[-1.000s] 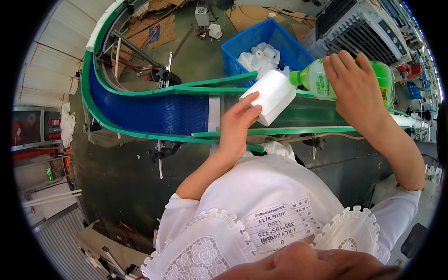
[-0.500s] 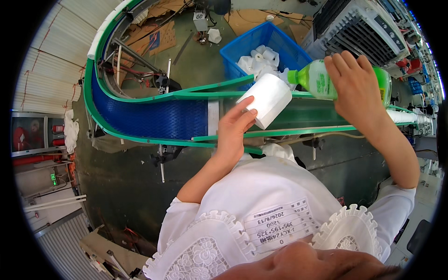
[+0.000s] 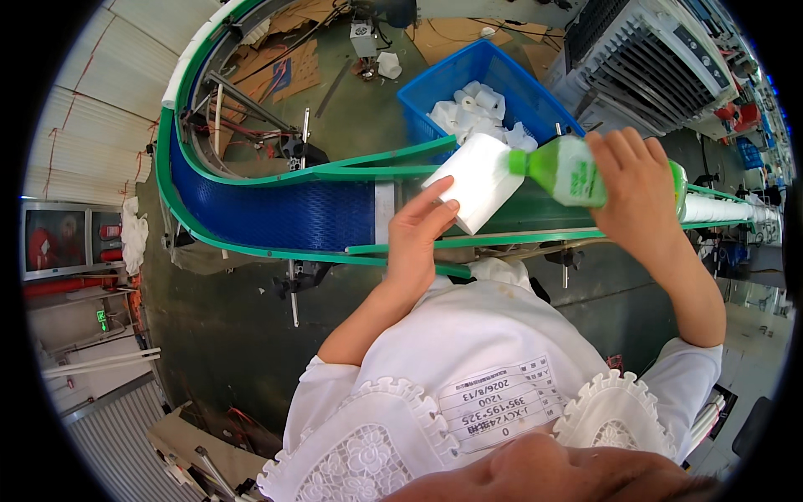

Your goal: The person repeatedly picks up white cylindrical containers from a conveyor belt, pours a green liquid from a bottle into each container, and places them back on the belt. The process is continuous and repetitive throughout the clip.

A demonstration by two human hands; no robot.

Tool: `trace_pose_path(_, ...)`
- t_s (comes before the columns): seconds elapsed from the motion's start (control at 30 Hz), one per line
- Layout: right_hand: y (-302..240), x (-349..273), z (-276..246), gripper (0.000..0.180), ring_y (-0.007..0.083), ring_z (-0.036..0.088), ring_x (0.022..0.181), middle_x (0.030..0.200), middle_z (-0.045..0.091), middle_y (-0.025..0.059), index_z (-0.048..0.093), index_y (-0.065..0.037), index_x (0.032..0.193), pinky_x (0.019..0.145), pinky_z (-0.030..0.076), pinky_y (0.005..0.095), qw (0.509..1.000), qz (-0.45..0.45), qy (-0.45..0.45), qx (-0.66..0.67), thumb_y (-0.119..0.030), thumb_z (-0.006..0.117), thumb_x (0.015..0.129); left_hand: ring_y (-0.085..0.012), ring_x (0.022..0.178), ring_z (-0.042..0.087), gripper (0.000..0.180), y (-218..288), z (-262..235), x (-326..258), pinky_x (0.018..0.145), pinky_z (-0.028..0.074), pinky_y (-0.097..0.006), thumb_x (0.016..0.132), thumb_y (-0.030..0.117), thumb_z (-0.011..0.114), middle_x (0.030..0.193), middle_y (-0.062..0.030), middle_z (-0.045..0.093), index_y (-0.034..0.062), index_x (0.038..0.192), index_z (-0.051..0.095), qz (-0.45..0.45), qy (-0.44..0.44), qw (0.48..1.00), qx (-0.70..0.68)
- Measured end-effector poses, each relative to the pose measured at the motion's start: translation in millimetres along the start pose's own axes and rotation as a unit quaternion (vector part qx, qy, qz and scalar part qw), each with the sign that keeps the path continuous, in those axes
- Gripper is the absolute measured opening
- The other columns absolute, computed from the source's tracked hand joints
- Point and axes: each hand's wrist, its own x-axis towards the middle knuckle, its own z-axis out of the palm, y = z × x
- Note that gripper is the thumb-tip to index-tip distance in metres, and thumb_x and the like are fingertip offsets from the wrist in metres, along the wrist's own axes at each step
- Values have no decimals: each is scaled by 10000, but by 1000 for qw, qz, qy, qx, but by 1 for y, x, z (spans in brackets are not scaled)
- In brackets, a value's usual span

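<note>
A white paper roll (image 3: 477, 182) is tilted above the conveyor. My left hand (image 3: 415, 230) grips it by its lower left end, fingers and thumb closed round it. The right hand (image 3: 637, 186) is wrapped round a green plastic bottle (image 3: 570, 172), held sideways with its green cap pointing left. That cap meets the upper right end of the roll; the roll's end face is turned away from view, so I cannot tell whether the cap enters the core.
A conveyor with a blue belt (image 3: 276, 213) and green side rails curves off to the left. More white rolls (image 3: 718, 208) lie in line at its right. Behind it stand a blue plastic basket (image 3: 535, 90) with crumpled white rolls inside and an air cooler (image 3: 648, 63).
My right hand has brought the bottle left, and its cap now meets the roll's end. The left hand and roll have barely moved.
</note>
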Motion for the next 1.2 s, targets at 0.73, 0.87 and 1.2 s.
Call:
trace_pose_path(0.73,19,-116,157,791,253,437,1358,1440,470,112,464,-66,1413,1158,314,393,814,290,152,480,130,664,673,-183,986,647,299,33,-19,18,908,523,-342,876,21,612,1070,-77,666,3,1168,672,-3,-57,998,31)
trace_pose_path(0.87,-7,-93,95,544,258,508,1305,1403,511,162,513,-17,1357,1108,394,412,741,245,275,562,24,627,827,-150,912,641,311,39,0,21,852,509,-303,857,-2,616,1037,-77,668,-6,1162,674,-19,-151,988,35)
trace_pose_path(1.2,-49,-51,117,375,151,640,1023,1098,674,81,575,10,1282,913,503,300,591,331,124,725,-3,559,907,-235,1132,566,435,59,42,18,981,447,-371,878,81,677,1223,-114,613,50,1309,620,311,-150,839,421)
